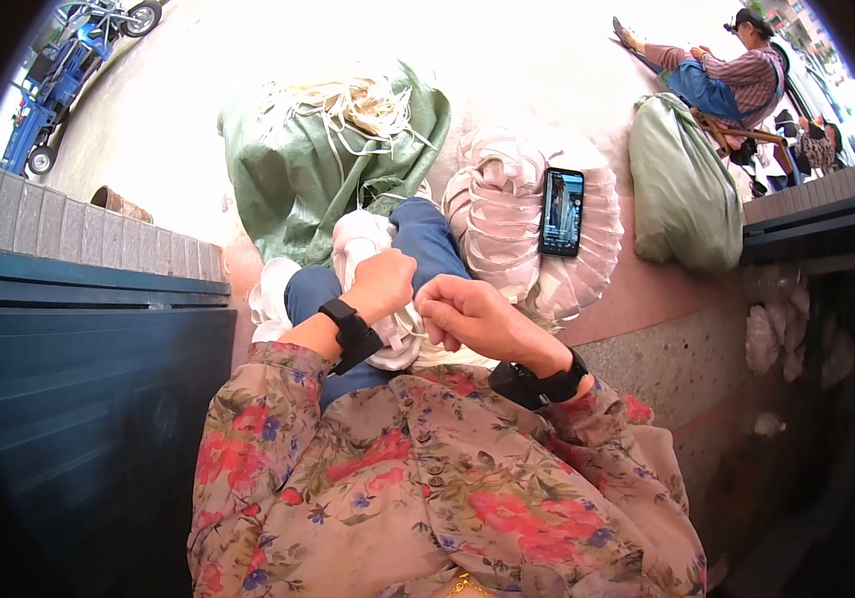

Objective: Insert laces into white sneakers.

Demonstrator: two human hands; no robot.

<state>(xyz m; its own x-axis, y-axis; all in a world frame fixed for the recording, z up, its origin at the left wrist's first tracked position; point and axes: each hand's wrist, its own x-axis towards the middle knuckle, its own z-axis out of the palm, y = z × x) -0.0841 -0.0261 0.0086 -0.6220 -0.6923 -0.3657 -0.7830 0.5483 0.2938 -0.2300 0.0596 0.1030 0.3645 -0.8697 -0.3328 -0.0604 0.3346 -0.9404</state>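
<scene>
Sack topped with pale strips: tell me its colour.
The sack is green, showing best in the head view.

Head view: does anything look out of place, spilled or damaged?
The lit phone looks slightly out of place, resting on a pale layered bundle. Cream strips lie tangled on the left green sack, some trailing down it. No damage or spill stands out.

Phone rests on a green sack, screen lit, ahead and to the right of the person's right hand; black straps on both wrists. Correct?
One error: what the phone rests on. The head view shows it on the pale layered pile. The rest stands: screen lit, ahead and to the right of the right hand, black straps on both wrists.
</scene>
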